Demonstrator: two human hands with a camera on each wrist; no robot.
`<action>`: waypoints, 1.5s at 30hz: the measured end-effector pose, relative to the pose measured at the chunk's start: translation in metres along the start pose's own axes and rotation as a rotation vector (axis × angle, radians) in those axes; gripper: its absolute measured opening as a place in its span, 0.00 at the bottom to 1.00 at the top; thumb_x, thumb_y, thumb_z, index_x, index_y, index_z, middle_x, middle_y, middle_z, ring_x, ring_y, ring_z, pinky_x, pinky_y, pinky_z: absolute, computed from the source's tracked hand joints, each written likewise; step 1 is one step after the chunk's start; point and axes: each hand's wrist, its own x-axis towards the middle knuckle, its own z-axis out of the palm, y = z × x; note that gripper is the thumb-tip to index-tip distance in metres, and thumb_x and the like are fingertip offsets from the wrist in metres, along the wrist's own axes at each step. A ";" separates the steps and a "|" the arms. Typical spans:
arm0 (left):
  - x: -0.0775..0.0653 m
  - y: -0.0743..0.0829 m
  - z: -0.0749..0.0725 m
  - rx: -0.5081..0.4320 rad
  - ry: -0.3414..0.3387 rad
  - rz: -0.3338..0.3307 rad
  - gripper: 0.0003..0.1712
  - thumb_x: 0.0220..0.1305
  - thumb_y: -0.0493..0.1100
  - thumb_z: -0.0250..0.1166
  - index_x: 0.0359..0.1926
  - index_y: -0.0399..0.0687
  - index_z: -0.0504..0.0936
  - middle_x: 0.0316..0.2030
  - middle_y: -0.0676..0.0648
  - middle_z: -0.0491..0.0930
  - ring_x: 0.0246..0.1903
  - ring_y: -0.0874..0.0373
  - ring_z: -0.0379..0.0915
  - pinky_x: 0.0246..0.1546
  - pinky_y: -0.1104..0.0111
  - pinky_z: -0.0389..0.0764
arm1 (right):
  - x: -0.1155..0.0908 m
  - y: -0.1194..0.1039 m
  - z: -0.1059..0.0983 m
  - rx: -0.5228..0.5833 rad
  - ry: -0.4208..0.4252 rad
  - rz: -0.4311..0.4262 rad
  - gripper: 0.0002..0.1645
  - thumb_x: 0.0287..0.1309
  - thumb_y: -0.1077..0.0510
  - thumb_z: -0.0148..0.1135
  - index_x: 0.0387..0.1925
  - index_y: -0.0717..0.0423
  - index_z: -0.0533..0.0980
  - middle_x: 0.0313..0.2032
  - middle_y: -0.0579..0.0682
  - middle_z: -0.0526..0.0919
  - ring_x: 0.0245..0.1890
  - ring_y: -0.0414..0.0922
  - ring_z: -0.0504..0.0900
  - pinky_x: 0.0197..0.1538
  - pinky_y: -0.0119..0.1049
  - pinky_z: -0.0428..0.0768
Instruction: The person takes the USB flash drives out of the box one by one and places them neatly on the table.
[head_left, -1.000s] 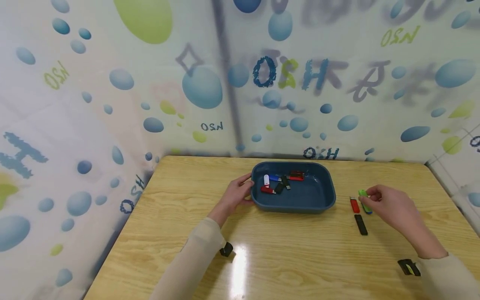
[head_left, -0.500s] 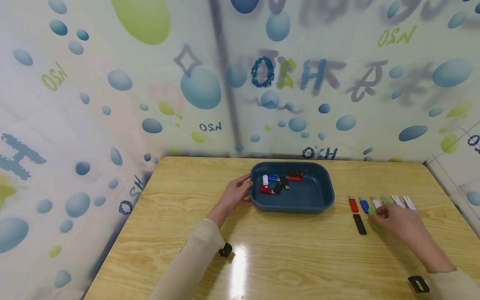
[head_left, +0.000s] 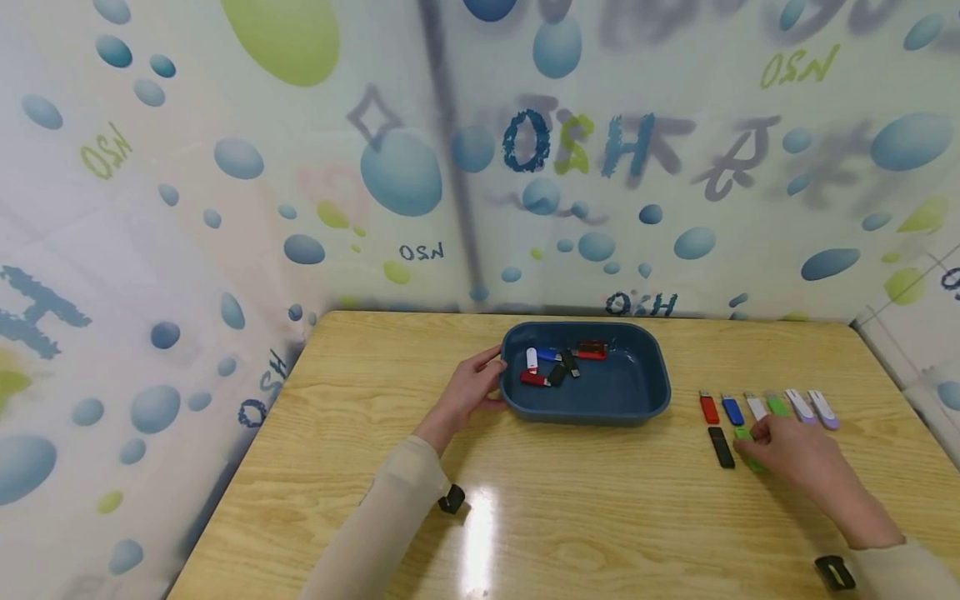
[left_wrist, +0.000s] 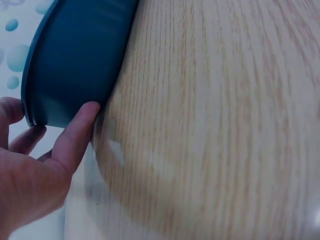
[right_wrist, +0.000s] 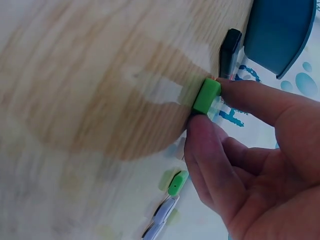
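My right hand (head_left: 798, 454) pinches a green USB stick (right_wrist: 207, 96) between thumb and fingers, at the table surface right of a black USB stick (head_left: 722, 447). Behind it lies a row of USB sticks: red (head_left: 709, 408), blue (head_left: 732, 410), a white-ended one partly covered by the hand, another green one (head_left: 777, 404) and two white-and-purple ones. My left hand (head_left: 468, 387) holds the left end of a dark blue plastic bin (head_left: 585, 414); in the left wrist view its fingers (left_wrist: 80, 127) touch the wall and rim. Several USB sticks, red, white, blue and black, lie inside the bin.
The bin stands on a wood-grain table (head_left: 585, 517) near its back edge. A patterned wall covering (head_left: 562, 233) rises behind and at both sides. Small black devices (head_left: 452, 499) show beside both sleeves.
My right hand has brought the green USB stick from over the back row toward me, down beside the black one. The row behind has come into view. My left hand stays on the bin.
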 end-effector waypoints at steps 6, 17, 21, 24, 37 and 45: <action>-0.002 0.002 0.001 -0.002 0.004 0.000 0.31 0.76 0.44 0.58 0.77 0.50 0.68 0.66 0.38 0.76 0.59 0.43 0.80 0.38 0.56 0.90 | -0.001 -0.001 -0.004 0.012 -0.016 0.019 0.23 0.71 0.45 0.61 0.29 0.60 0.76 0.20 0.43 0.69 0.22 0.43 0.66 0.26 0.37 0.64; -0.002 0.015 0.007 0.347 0.250 0.304 0.26 0.73 0.44 0.61 0.68 0.38 0.77 0.59 0.38 0.80 0.57 0.45 0.80 0.55 0.55 0.85 | 0.007 -0.031 -0.023 0.054 0.219 -0.058 0.32 0.76 0.43 0.55 0.51 0.73 0.78 0.35 0.58 0.86 0.29 0.48 0.82 0.29 0.42 0.79; -0.002 0.025 0.010 0.618 0.343 0.534 0.19 0.71 0.39 0.65 0.59 0.38 0.83 0.57 0.40 0.79 0.57 0.44 0.77 0.59 0.54 0.81 | 0.017 -0.048 -0.022 0.080 0.230 -0.082 0.31 0.77 0.43 0.55 0.52 0.71 0.78 0.34 0.54 0.86 0.31 0.49 0.81 0.32 0.44 0.80; -0.002 0.035 0.014 0.844 0.267 0.637 0.14 0.71 0.39 0.66 0.55 0.41 0.86 0.55 0.42 0.79 0.56 0.45 0.76 0.59 0.55 0.80 | 0.027 -0.059 -0.019 0.084 0.210 -0.088 0.33 0.77 0.41 0.53 0.54 0.71 0.78 0.38 0.58 0.86 0.35 0.53 0.82 0.36 0.49 0.82; 0.013 0.059 0.047 1.657 -0.267 0.591 0.13 0.72 0.47 0.69 0.52 0.48 0.89 0.44 0.48 0.80 0.43 0.55 0.77 0.47 0.65 0.83 | 0.054 -0.082 -0.010 0.108 0.128 -0.113 0.37 0.78 0.40 0.50 0.57 0.74 0.77 0.33 0.56 0.86 0.24 0.45 0.79 0.39 0.54 0.82; 0.019 0.050 0.060 1.794 -0.241 0.428 0.07 0.72 0.47 0.69 0.45 0.51 0.88 0.45 0.48 0.81 0.46 0.54 0.78 0.50 0.63 0.83 | 0.057 -0.085 -0.006 0.133 0.109 -0.133 0.34 0.80 0.43 0.48 0.55 0.73 0.79 0.29 0.52 0.85 0.24 0.44 0.77 0.30 0.41 0.75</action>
